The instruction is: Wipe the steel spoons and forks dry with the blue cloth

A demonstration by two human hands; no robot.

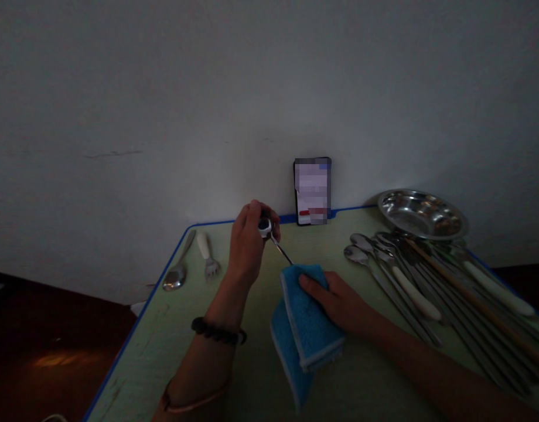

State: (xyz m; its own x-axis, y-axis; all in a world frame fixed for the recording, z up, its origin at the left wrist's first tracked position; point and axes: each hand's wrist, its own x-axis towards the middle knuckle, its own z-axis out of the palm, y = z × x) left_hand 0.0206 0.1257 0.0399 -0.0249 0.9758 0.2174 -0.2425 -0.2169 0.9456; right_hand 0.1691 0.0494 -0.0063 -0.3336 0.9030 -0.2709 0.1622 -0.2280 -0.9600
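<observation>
My left hand is closed around the shiny bowl of a metal spoon, above the far part of the table. From that bowl the thin handle slants down to the right, into a folded blue cloth. My right hand grips this cloth, thumb on top, with the handle's far end hidden in it. Left of my hands lie a small fork with a white handle and a metal spoon, apart from each other.
A phone leans upright on the wall behind the table. At the right stands a shallow metal bowl. Before it several spoons, chopsticks and white-handled utensils lie in a pile. The green table has a blue edge.
</observation>
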